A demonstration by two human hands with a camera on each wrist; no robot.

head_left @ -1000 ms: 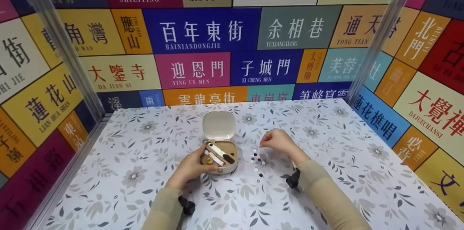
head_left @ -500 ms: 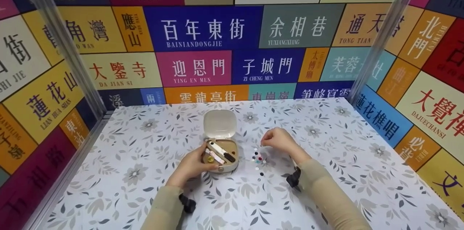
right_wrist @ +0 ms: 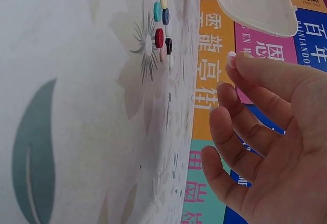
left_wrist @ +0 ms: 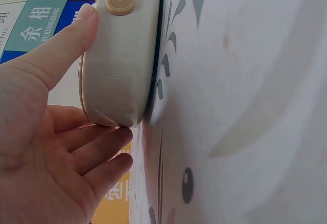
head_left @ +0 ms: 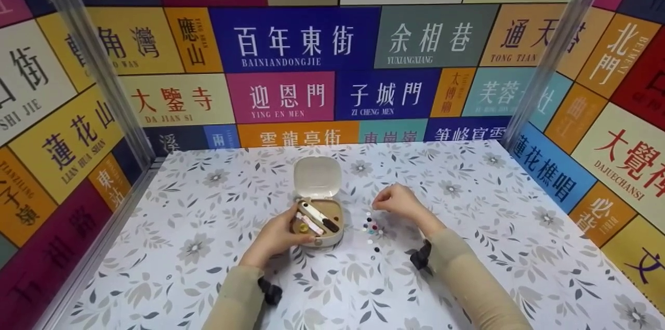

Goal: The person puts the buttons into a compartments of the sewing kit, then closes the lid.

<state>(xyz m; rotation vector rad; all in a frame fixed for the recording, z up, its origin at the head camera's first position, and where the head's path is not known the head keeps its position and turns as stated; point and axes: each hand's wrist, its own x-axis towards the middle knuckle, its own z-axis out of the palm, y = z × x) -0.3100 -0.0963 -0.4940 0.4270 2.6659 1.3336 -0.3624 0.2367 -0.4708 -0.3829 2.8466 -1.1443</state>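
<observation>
A small cream sewing box [head_left: 332,239] stands on the table with its lid [head_left: 318,176] raised. My left hand [head_left: 274,236] grips its near left corner, thumb on the front wall beside a tan button clasp [left_wrist: 120,2], fingers against the side. Inside lie a white tool with a dark brown end [head_left: 330,224], a pinkish-white stick [head_left: 311,225] and a yellow round piece [head_left: 303,227]. Right of the box, my right hand [head_left: 402,204] pinches a pale pink button [right_wrist: 231,59] between thumb and index finger, above the table. Several loose buttons, one of them red [right_wrist: 159,38], lie below that hand.
White cloth with grey leaves and flowers covers the table [head_left: 208,288]. One dark button [head_left: 376,250] lies nearer the front, apart from the pile. Panels with coloured street-name signs [head_left: 291,39] wall in the back and both sides.
The head view has shifted slightly, so the box and buttons appear a little further right. Both hands keep their holds, and the right hand stays over the buttons.
</observation>
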